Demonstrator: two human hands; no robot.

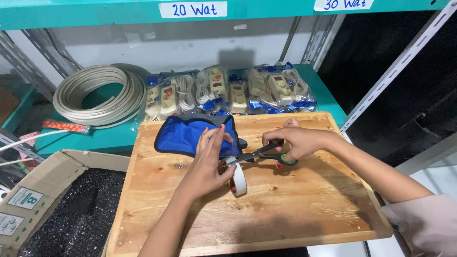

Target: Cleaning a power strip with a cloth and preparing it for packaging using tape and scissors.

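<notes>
My left hand (209, 159) rests on the wooden board (295, 204) and holds a roll of white tape (238, 182) upright, fingers stretched toward a blue fabric pouch (183, 135) lying just behind it. My right hand (293, 140) grips black scissors (259, 154) with green-lined handles, its fingers through the loops. The scissor blades point left and meet the tape beside my left hand's fingers. Whether the blades are cutting the tape is hidden by the fingers.
Behind the board, a teal shelf (328, 97) carries a coil of grey cable (97, 95) and several bagged cream power strips (228, 90). An open cardboard box (43, 190) with black bubble wrap sits at left. Metal shelf uprights (395, 66) stand at right.
</notes>
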